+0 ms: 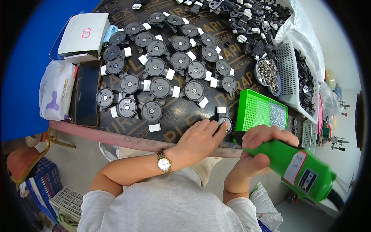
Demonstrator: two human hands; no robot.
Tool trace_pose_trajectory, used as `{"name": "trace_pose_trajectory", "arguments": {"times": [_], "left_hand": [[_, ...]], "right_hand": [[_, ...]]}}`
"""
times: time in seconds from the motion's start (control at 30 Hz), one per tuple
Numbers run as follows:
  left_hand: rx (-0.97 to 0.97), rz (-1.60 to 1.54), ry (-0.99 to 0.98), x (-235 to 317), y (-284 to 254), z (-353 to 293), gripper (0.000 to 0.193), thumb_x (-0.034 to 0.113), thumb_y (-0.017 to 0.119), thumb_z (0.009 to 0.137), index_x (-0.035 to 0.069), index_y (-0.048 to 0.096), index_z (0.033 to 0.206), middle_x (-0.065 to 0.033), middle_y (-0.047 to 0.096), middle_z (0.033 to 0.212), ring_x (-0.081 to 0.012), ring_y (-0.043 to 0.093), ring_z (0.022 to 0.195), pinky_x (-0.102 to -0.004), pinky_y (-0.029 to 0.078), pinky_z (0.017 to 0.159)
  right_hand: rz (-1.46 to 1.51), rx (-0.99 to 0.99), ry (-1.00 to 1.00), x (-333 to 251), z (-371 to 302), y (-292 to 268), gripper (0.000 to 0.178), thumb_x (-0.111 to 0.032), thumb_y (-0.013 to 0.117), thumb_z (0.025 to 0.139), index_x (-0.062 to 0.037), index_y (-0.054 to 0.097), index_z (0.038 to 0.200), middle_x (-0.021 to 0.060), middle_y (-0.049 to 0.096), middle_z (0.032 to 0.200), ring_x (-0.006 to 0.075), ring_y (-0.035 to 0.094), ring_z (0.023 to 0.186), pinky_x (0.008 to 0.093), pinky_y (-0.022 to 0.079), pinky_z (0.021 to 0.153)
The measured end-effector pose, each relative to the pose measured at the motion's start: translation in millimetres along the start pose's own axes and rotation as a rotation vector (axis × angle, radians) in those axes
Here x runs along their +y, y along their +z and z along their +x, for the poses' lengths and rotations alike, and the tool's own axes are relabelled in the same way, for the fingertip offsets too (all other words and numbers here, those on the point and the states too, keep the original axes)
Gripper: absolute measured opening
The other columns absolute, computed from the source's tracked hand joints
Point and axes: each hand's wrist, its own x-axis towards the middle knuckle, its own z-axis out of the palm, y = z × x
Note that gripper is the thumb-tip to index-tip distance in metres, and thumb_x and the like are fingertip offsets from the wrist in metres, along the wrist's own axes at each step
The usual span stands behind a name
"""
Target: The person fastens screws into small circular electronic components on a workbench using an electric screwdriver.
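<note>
In my right hand point(259, 149) is a green electric screwdriver point(299, 164), its black nose pointing left. The tip is beside a round, wheel-like grey part point(225, 123) with a white tab point(221, 110) at the table's front edge. The fingers of my left hand point(201, 141) close on that part, partly covering it. A small metal piece, perhaps a screw or the bit, shows near the tip. Several similar round parts point(159, 87) with white tabs lie spread over the dark table point(177, 127) to the left.
Right of my hands stands a green perforated tray point(253, 110) with small silvery pieces. Beyond it are a bowl of metal pieces point(267, 73) and a white basket point(288, 73) of black parts. Black pieces point(247, 23) pile up behind. A phone-like dark slab point(85, 92), tissue pack point(57, 91) and white box point(83, 34) sit left.
</note>
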Motion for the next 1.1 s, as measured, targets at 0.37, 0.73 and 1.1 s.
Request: {"name": "trace_pose_trajectory", "arguments": {"times": [0.37, 0.73, 1.1], "left_hand": [[-0.064, 0.001, 0.002, 1, -6, 0, 0.040, 0.007, 0.056, 0.071, 0.000, 0.054, 0.111, -0.0048, 0.044, 0.075, -0.0186, 0.049, 0.071, -0.0267, 0.045, 0.061], [0.004, -0.002, 0.045, 0, -1, 2, 0.044, 0.003, 0.056, 0.070, -0.002, 0.054, 0.113, -0.0050, 0.044, 0.075, -0.0181, 0.047, 0.069, -0.0262, 0.045, 0.060], [-0.042, 0.028, 0.012, 0, -5, -2, 0.043, 0.005, 0.056, 0.071, -0.001, 0.053, 0.113, -0.0045, 0.044, 0.077, -0.0166, 0.048, 0.071, -0.0247, 0.047, 0.063]], "right_hand": [[0.263, -0.050, 0.214, -14, 22, -23, 0.092, -0.067, 0.042, 0.081, 0.0057, 0.026, 0.135, 0.0285, 0.042, 0.120, 0.0282, 0.056, 0.075, 0.0386, 0.047, 0.068], [0.446, -0.208, 0.094, -4, 26, -36, 0.078, -0.065, 0.041, 0.081, 0.0035, 0.042, 0.119, 0.0180, 0.045, 0.101, 0.0195, 0.048, 0.060, 0.0308, 0.037, 0.054], [0.185, -0.189, 0.031, 1, 18, -25, 0.058, -0.051, 0.065, 0.078, -0.0035, 0.042, 0.103, 0.0083, 0.047, 0.073, 0.0141, 0.047, 0.048, 0.0248, 0.042, 0.043]]}}
